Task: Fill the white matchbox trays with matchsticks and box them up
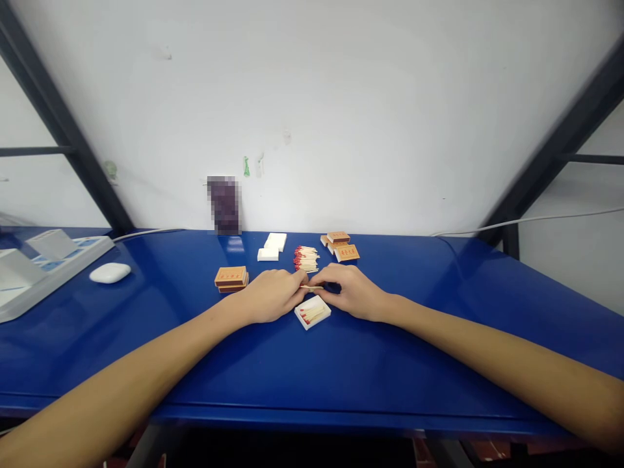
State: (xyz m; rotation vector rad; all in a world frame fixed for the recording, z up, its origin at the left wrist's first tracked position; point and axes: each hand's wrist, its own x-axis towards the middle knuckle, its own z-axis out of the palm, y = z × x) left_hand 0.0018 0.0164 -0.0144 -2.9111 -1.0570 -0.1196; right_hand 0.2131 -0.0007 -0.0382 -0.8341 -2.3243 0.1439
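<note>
Between the fingertips of my left hand [275, 294] and my right hand [358, 292] are a few matches [313, 287], pinched at both ends. Just below them on the table lies a white matchbox tray [325, 316] with several red-tipped matches [310, 314] in it. A pile of loose matches [306, 259], red heads to the left, is right behind my fingers. Left of my left hand, orange matchboxes [231, 277] are stacked. Beyond my right hand sit several orange matchbox sleeves [341, 246] in a loose heap.
White matchbox trays [273, 246] lie behind my left hand on the blue table [292, 377]. A white rounded case [110, 273] and a white power strip [53, 276] are at the left. A dark pixelated object [225, 205] leans on the wall. Dark metal posts flank both sides.
</note>
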